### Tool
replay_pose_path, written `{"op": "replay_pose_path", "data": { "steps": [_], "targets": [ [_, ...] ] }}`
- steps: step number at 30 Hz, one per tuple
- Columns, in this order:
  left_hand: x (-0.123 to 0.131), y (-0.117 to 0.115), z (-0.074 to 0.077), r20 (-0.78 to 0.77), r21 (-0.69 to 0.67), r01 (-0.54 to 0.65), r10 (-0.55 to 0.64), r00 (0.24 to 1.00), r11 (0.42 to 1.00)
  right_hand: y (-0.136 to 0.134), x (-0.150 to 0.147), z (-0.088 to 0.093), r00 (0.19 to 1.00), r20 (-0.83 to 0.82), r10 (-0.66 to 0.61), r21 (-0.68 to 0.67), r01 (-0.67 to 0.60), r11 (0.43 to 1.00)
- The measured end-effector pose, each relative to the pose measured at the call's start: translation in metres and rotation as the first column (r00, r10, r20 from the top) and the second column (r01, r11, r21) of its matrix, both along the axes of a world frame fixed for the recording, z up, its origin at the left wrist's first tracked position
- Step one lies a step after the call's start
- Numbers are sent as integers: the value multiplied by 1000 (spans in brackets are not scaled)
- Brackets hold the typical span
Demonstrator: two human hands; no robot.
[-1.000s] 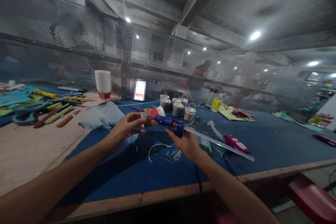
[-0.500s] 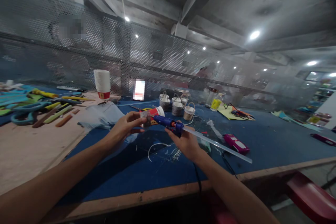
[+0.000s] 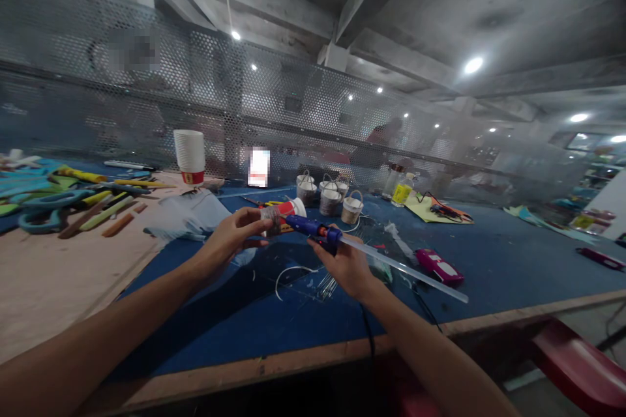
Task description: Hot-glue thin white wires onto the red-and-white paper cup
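Observation:
My left hand (image 3: 238,232) is closed around the base end of a paper cup (image 3: 288,209), red and white with a greyish-brown covering on part of its side. The cup lies tilted on its side, its white rim pointing right. In my right hand (image 3: 348,267) is a blue hot glue gun (image 3: 306,226), its nozzle at the cup's side; I cannot tell whether it touches. A long clear glue stick (image 3: 405,266) sticks out of its back toward the lower right. Beyond the hands stand several small bucket-like cups (image 3: 330,199) with looped handles.
A stack of paper cups (image 3: 190,155) stands at the back left, near scissors (image 3: 51,208) and pens. To the right are a purple device (image 3: 439,266), a yellow-labelled bottle (image 3: 402,191) and yellow paper (image 3: 435,210). Thin wires (image 3: 327,286) lie before my right hand. A perforated screen (image 3: 303,98) rises behind.
Both hands, the cup and the glue gun stay almost where they were. The whole view has shifted very slightly.

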State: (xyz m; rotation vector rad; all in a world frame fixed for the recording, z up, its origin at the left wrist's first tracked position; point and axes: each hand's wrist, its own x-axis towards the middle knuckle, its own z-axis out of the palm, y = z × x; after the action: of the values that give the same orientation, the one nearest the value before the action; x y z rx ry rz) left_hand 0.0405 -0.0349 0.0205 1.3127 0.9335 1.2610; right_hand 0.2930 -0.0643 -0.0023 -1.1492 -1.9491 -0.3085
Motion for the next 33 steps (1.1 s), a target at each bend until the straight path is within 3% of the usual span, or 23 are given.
{"op": "replay_pose_path", "data": {
  "steps": [7,33],
  "targets": [
    [4,-1,1,12,3,-48,48,999,999,-1,0,2,999,28,-25,-9,25,1000],
    [2,-5,7,-8,-3,-38,38,999,999,-4,1,3,998,57,-39,-29,40,999]
  ]
}}
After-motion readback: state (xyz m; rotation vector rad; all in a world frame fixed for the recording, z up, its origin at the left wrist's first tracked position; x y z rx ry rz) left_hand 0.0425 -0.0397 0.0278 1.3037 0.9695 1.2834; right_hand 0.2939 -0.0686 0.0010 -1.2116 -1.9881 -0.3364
